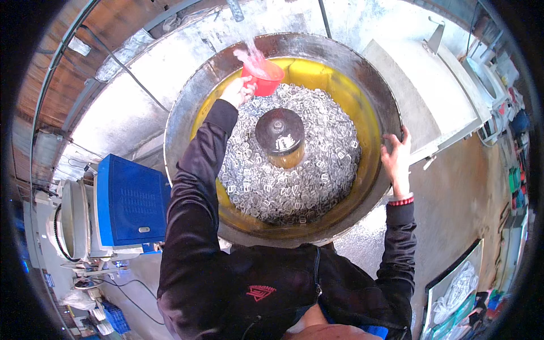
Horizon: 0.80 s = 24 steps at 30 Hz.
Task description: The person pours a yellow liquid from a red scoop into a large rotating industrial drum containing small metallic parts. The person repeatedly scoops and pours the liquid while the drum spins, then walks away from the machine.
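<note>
My left hand [238,92] is closed on a red plastic scoop [266,77], held tilted over the far left part of a large round tub [190,107]. Water [249,52] splashes at the scoop's mouth, below a pipe [236,10]. Inside the yellow-lined tub lies a heap of small silvery metal buckle-like pieces [294,192] around a dark-capped centre post [279,133]. At the tub's right rim rests my right hand [397,158], its fingers apart and nothing held in it.
A blue metal cabinet [131,201] stands left of the tub, beside another round machine [72,221]. On the right is a pale sloping chute or tray [430,96]. A framed panel with clear plastic bags [458,289] lies at the lower right.
</note>
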Each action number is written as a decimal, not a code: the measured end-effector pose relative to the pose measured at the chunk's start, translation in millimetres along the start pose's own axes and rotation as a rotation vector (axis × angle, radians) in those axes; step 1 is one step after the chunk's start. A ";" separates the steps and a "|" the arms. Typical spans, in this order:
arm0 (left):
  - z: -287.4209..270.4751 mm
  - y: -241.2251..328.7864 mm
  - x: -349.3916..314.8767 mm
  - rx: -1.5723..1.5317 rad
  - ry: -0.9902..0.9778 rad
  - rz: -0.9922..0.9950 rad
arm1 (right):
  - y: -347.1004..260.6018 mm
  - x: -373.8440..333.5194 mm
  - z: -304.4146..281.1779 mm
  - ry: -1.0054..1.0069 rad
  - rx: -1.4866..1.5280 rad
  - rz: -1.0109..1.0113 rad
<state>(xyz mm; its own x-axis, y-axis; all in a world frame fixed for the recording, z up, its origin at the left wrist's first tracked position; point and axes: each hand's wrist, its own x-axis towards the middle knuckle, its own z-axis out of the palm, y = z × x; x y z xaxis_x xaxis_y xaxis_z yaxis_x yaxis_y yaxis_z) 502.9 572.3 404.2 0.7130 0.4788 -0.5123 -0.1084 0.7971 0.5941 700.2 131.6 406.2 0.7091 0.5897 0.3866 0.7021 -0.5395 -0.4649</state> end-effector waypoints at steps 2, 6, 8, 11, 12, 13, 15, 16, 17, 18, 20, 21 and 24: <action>4.1 -5.6 1.0 0.050 -0.019 -0.013 | 0.6 -1.1 0.8 -0.005 0.003 0.013; 22.5 -17.2 -9.9 0.254 -0.059 0.128 | 2.3 -0.5 0.8 0.011 -0.008 -0.002; 35.2 -19.2 -27.4 0.436 -0.008 0.325 | 4.2 -0.5 1.1 0.007 -0.020 -0.035; 46.8 4.4 -77.0 0.980 0.007 0.438 | 10.6 0.3 2.7 -0.018 -0.019 -0.054; 47.9 13.5 -97.3 1.127 -0.010 0.447 | 13.4 1.3 4.0 -0.006 -0.042 -0.092; 47.9 21.0 -117.4 1.298 0.002 0.455 | 16.3 2.3 5.7 -0.019 -0.043 -0.101; 41.3 34.3 -158.3 1.528 -0.053 0.455 | 22.5 4.0 8.6 -0.012 -0.103 -0.142; 36.6 40.8 -176.7 1.585 -0.121 0.458 | 25.5 4.9 9.8 -0.032 -0.107 -0.143; 31.6 46.1 -192.1 1.718 -0.007 0.377 | 28.1 5.4 11.1 -0.044 -0.101 -0.166; 21.7 45.3 -205.7 1.855 0.016 0.513 | 30.3 5.8 12.1 -0.050 -0.123 -0.184; -0.2 40.8 -224.2 2.126 0.064 0.788 | 33.8 5.7 13.5 -0.047 -0.147 -0.212; -11.0 37.0 -229.1 2.259 0.089 0.929 | 34.9 6.1 13.8 -0.044 -0.162 -0.224; -31.3 18.1 -220.4 2.345 0.603 0.844 | 36.6 6.4 14.3 -0.057 -0.233 -0.245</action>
<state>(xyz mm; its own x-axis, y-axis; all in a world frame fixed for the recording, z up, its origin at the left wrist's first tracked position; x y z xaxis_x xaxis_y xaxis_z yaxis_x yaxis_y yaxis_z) 322.1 492.8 508.5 0.7306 0.6365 0.2471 0.6779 -0.7197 -0.1503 729.6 124.2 380.3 0.5174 0.7476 0.4164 0.8518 -0.4967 -0.1666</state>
